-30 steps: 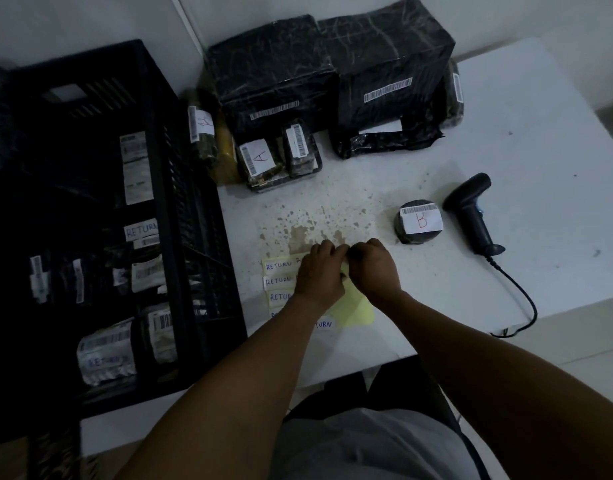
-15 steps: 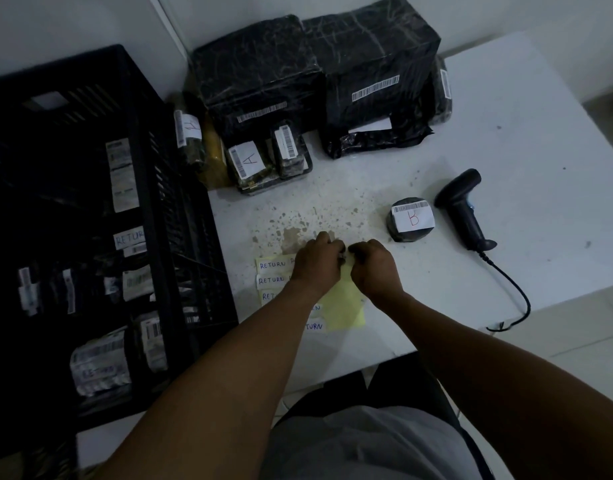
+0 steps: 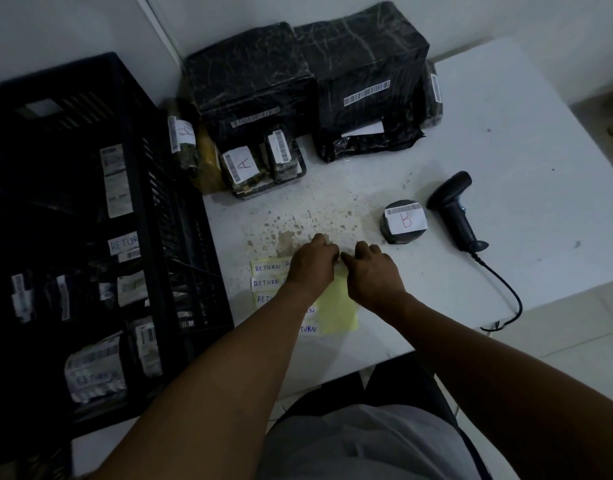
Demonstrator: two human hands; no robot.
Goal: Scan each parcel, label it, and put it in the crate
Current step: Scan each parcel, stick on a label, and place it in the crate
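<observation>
On the white table [image 3: 506, 188] lies a yellow backing sheet [image 3: 336, 310] with several white RETURN labels [image 3: 267, 267]. My left hand [image 3: 313, 263] and my right hand [image 3: 372, 270] meet at the sheet's top edge, fingers curled, pinching it there. A round black parcel marked B [image 3: 404, 221] sits to the right of my hands. Beside it lies the black barcode scanner [image 3: 456, 211], cable trailing off the table. The black crate [image 3: 90, 237] stands at left with several labelled parcels inside.
Two large black-wrapped boxes [image 3: 253, 88] [image 3: 364, 67] stand at the back against the wall. In front of them lie small parcels, one marked A [image 3: 241, 166], and a flat black bag [image 3: 367, 143]. Brown stains speckle the table ahead of my hands.
Both hands stay at the top edge of the label sheet, working it with small finger movements. The view has shifted slightly; nothing else has moved.
</observation>
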